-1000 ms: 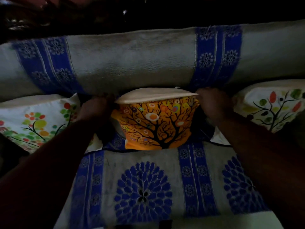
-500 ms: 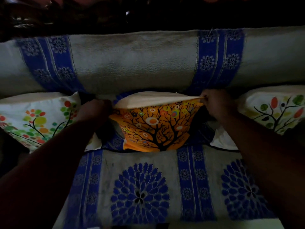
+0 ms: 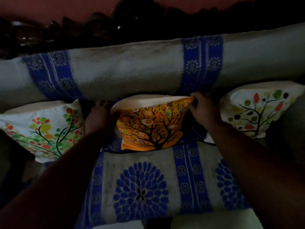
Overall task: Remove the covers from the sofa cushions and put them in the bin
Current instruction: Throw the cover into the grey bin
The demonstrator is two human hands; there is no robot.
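Note:
An orange cushion [image 3: 151, 126] with a black tree print leans against the sofa back in the middle of the seat. Its cream top side shows along the upper edge. My left hand [image 3: 99, 118] lies against the cushion's left side, fingers at its upper left corner. My right hand [image 3: 203, 109] pinches the orange cover at the upper right corner. Two white cushions with tree prints flank it, one at the left [image 3: 42, 129] and one at the right [image 3: 260, 109]. No bin is in view.
The sofa [image 3: 125, 75] is draped in a grey cloth with blue floral bands and large blue flower motifs on the seat [image 3: 142, 190]. Dark carved wood runs along the top of the backrest. The room is dim.
My view has tilted up a little, so the sofa sits lower in the frame. Both hands stay at the orange cushion's upper corners, and my right hand now pinches the corner of the cover.

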